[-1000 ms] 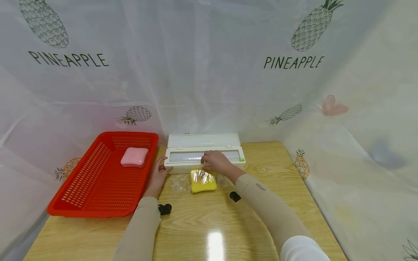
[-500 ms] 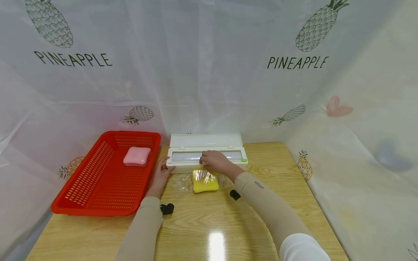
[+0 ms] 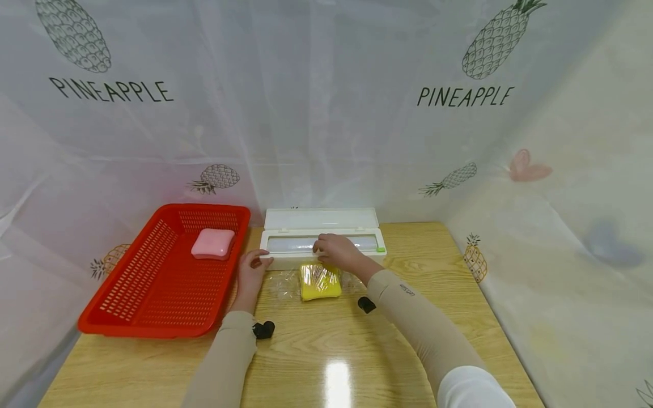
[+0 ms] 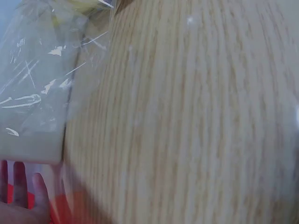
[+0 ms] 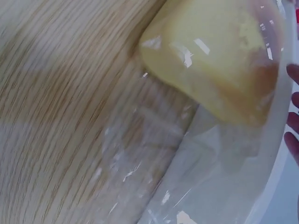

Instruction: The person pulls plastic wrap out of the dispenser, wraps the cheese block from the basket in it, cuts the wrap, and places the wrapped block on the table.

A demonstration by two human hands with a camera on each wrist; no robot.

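A white cling film dispenser (image 3: 285, 262) stands at the back of the table with its lid raised and a film roll (image 3: 291, 244) inside. My left hand (image 3: 250, 276) holds its left end, index finger along the top edge and thumb at the front. Over the dispenser's front edge, near the middle, the curled fingers of my right hand (image 3: 338, 252) pinch the clear film; the exact grip is hidden. Clear film (image 5: 140, 135) stretches from the dispenser over a yellow sponge-like block (image 3: 320, 283), which lies against the dispenser's front. In the left wrist view, film (image 4: 32, 88) covers the dispenser's front.
A red perforated basket (image 3: 153, 303) stands left of the dispenser, close to my left forearm. Inside it lies a pink sponge-like block (image 3: 213, 243). A green slider (image 3: 380, 250) sits at the dispenser's right end. A pineapple-printed curtain (image 3: 316, 113) hangs behind the wooden table (image 3: 301, 351).
My left hand has shifted slightly right, its fingers further onto the dispenser's left corner. The right hand, the film and the yellow block have stayed nearly still.
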